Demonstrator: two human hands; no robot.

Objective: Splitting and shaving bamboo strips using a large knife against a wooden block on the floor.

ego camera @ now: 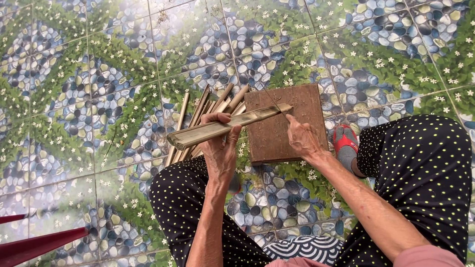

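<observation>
My left hand (220,143) grips a long split bamboo slat (198,132) and holds it slanted, its far end resting on a square brown wooden block (307,106) on the floor. My right hand (302,137) lies on the block next to the slat's far end, fingers closed around a thin blade or sliver (273,101) that points up toward the slat; the tool is too thin to tell clearly. Under the slat, a bundle of several more bamboo strips (200,111) lies fanned out on the floor.
The floor is tiled with a pebble-and-leaf pattern (99,74). My knees in black dotted trousers (420,163) frame the block, and a red sandal (344,141) sits right of it. A dark red plastic edge (34,244) shows at the bottom left.
</observation>
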